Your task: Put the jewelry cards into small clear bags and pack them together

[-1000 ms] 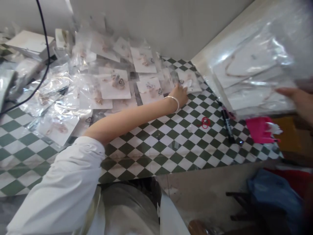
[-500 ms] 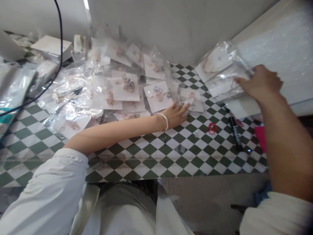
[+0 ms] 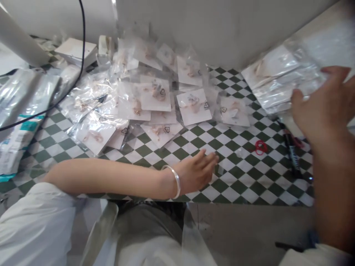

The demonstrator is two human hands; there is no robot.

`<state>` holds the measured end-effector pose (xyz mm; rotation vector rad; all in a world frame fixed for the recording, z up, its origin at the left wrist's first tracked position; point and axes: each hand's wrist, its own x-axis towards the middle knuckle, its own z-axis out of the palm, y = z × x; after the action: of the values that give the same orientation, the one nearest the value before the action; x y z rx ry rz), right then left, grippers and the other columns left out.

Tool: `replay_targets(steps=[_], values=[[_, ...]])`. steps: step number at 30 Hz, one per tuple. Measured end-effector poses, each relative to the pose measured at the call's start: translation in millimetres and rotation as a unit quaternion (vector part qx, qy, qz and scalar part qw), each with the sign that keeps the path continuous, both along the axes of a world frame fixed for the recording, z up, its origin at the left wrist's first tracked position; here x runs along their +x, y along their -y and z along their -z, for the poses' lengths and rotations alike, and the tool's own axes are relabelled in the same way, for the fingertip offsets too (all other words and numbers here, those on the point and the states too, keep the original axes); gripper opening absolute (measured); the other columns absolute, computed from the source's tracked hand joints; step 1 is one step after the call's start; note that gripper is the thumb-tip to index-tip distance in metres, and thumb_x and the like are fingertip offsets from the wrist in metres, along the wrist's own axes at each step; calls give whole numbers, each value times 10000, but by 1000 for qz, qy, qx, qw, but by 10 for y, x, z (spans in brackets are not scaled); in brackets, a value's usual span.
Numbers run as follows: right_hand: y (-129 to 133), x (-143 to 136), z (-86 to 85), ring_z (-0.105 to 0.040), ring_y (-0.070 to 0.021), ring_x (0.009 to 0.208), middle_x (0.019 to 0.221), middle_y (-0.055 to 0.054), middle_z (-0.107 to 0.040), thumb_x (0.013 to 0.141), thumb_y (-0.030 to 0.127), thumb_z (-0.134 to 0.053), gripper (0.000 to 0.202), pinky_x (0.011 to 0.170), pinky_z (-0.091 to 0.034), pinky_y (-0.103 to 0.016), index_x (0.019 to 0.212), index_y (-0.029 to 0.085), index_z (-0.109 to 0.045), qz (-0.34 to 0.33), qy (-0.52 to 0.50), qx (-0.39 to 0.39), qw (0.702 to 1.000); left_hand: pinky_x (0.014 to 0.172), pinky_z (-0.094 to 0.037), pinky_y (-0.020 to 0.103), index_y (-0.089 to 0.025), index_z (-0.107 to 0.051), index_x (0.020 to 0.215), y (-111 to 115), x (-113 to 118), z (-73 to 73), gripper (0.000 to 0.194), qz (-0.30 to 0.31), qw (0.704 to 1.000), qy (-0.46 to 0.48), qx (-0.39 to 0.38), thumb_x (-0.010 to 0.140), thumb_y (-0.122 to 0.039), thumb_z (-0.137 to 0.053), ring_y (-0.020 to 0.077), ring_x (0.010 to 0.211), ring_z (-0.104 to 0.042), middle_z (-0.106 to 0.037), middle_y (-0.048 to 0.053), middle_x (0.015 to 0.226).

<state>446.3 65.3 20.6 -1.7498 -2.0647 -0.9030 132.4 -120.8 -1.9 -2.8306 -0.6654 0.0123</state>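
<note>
Packets (image 3: 277, 66) in clear plastic lie at the right, long axis slanting up rightward, just left of the much nearer right hand (image 3: 327, 107). Its thumb and fingers stand apart; blur hides whether they touch the plastic. The left hand (image 3: 195, 171), fingers loosely parted around nothing, is near the front edge of the checked table (image 3: 238, 188), whose pattern shows between it and the carded bags (image 3: 194, 114)
</note>
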Motion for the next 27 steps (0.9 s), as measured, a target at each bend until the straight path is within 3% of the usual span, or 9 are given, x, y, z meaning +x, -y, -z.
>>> replay_targets(steps=[4,7,12,15,20,23,27], values=[[298,-639,0,-200,-350,1472,1540,-193,-255,982,445,-458,544,1173,-179,-621,1441,154,-431,-35,-58,-77,995,1163,-369,429,-273,-655,1295,320,-385,-15,350,8,999,48,17,970,-315,-532,254,1395,-472,-537,63,1462],[485,-1021,72,-188,-357,1481,1563,-183,-238,977,441,-466,545,1194,-177,-603,1439,154,-441,-61,-58,-133,988,1155,-368,426,-232,-648,1290,487,-713,-39,358,-1,998,63,-2,951,-327,-581,262,1383,-479,-544,82,1452],[699,-1314,262,-124,-341,1520,1631,-116,-139,996,525,-363,598,1220,-151,-597,1516,230,-361,-157,-56,-289,943,1105,-422,442,-158,-612,1291,725,-1236,-15,336,-77,988,125,-39,970,-211,-528,287,1335,-528,-547,127,1436],[748,-1366,350,-148,-323,1521,1635,-86,-160,1005,543,-289,607,1234,-165,-558,1542,264,-334,-169,-65,-351,919,1104,-425,469,-148,-591,1298,870,-1471,-3,337,-139,978,145,-60,974,-157,-500,313,1352,-509,-529,145,1447],[725,-1321,536,-347,-316,1440,1565,-123,-334,997,518,-300,625,1180,-315,-539,1535,204,-353,-186,-75,-330,923,1119,-448,439,-176,-609,1259,1104,-1724,-9,336,-180,962,183,-87,957,-96,-486,262,1309,-555,-610,85,1367],[705,-1287,624,-432,-308,1380,1504,-121,-429,987,505,-368,587,1114,-405,-511,1498,221,-417,-202,-89,-281,934,1037,-528,385,-191,-600,1241,1258,-1887,-9,350,-214,946,210,-120,952,-58,-454,215,1239,-606,-657,67,1295],[678,-1309,599,-527,-287,1257,1349,-143,-562,991,450,-425,533,1073,-436,-489,1451,188,-484,-208,-101,-237,944,963,-571,373,-205,-562,1271,1388,-2125,-69,387,-273,924,229,-141,939,-33,-459,216,1233,-603,-649,90,1276]])
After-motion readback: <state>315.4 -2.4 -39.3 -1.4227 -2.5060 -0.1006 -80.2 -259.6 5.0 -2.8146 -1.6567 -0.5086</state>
